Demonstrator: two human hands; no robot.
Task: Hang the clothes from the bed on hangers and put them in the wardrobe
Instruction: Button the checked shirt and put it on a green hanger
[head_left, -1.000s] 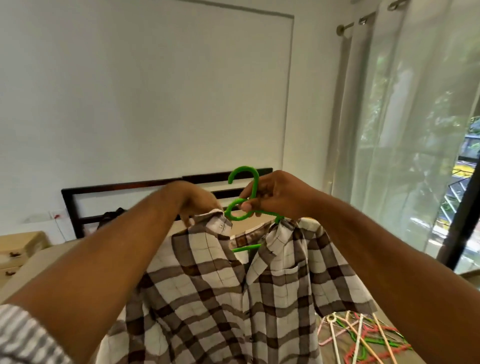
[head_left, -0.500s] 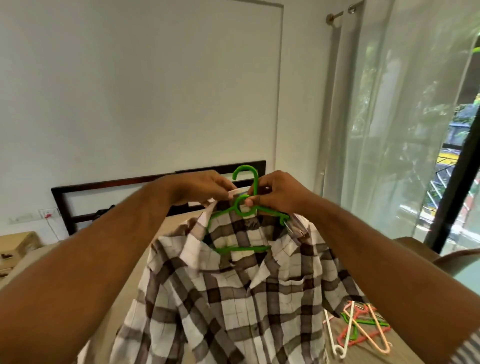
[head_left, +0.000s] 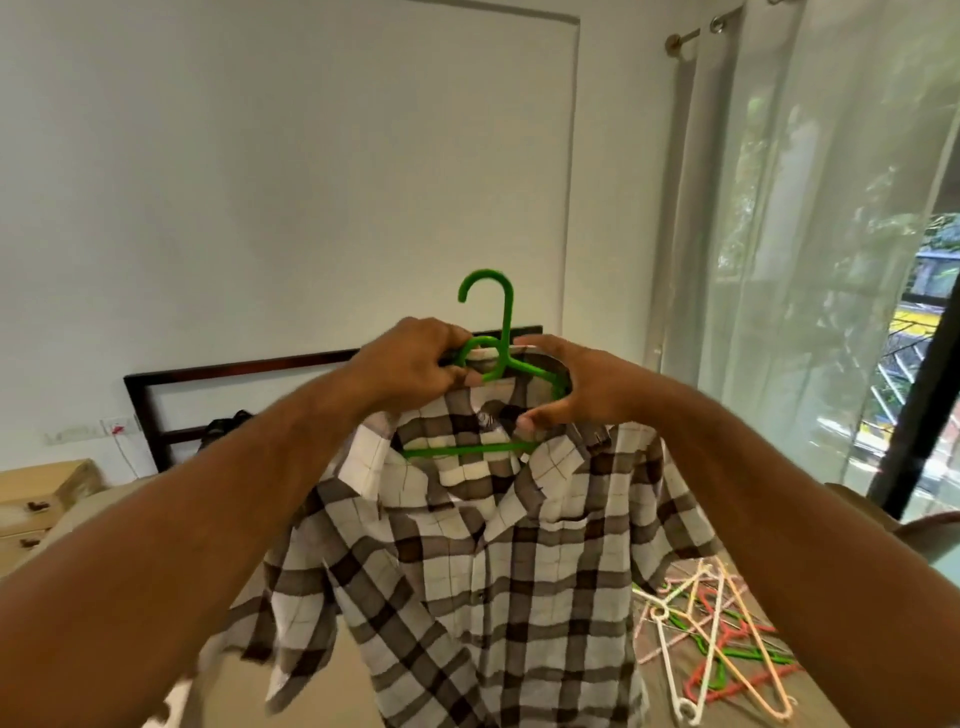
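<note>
A brown-and-white checked shirt (head_left: 483, 561) hangs in front of me on a green plastic hanger (head_left: 501, 332), whose hook points up above my hands. My left hand (head_left: 410, 369) grips the hanger's left shoulder and the shirt collar there. My right hand (head_left: 576, 389) grips the right shoulder of the hanger with the collar, thumb underneath. The hanger's lower bar (head_left: 467, 449) shows inside the open neck. The shirt front hangs open and loose over the bed (head_left: 670, 691).
A heap of coloured hangers (head_left: 717, 639) lies on the bed at lower right. The dark headboard (head_left: 239, 371) stands against the white wall. A wooden drawer unit (head_left: 36, 499) is at far left. Sheer curtains (head_left: 810, 234) cover the window on the right.
The hanger now sits fully inside the shirt's shoulders and the collar has been pulled up around it. My left hand moved onto the hanger's left shoulder. The shirt is held slightly higher.
</note>
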